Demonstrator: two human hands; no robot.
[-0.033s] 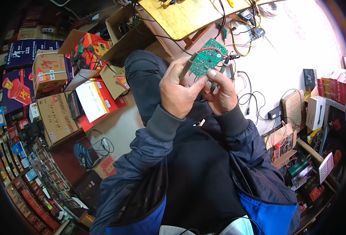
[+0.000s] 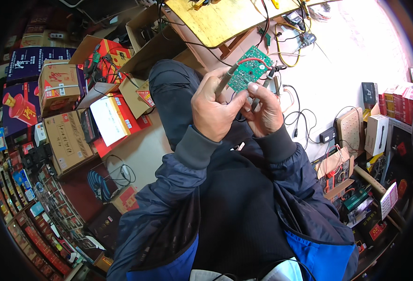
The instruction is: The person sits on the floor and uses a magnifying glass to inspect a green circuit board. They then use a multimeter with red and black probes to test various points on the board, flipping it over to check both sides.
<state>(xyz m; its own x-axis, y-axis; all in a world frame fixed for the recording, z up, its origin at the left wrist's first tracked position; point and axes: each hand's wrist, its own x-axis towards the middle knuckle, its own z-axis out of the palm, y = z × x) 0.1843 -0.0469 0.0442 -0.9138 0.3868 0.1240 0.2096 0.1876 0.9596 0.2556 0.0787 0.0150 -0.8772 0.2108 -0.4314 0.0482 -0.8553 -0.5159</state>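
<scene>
A green circuit board point(image 2: 249, 72) is held up in front of me, its face dotted with small solder joints and parts. My left hand point(image 2: 214, 105) is closed around a grey test probe point(image 2: 226, 79), which slants along the board's left edge. Its thumb reaches to the board's lower edge. My right hand point(image 2: 264, 110) pinches the lower right corner of the board, thumb on the face. A second dark probe point(image 2: 265, 83) runs up from between the right fingers, beside the board. A red wire point(image 2: 255, 59) arches over the upper part of the board. Both probe tips are hard to make out.
Ahead stands a yellow-topped table point(image 2: 211, 23) with cables hanging from it. Cartons point(image 2: 66, 140) and an open red box point(image 2: 115, 51) crowd the left. On the floor at right lie black cables point(image 2: 304, 114), an adapter point(image 2: 328, 135) and a crate of parts point(image 2: 337, 173).
</scene>
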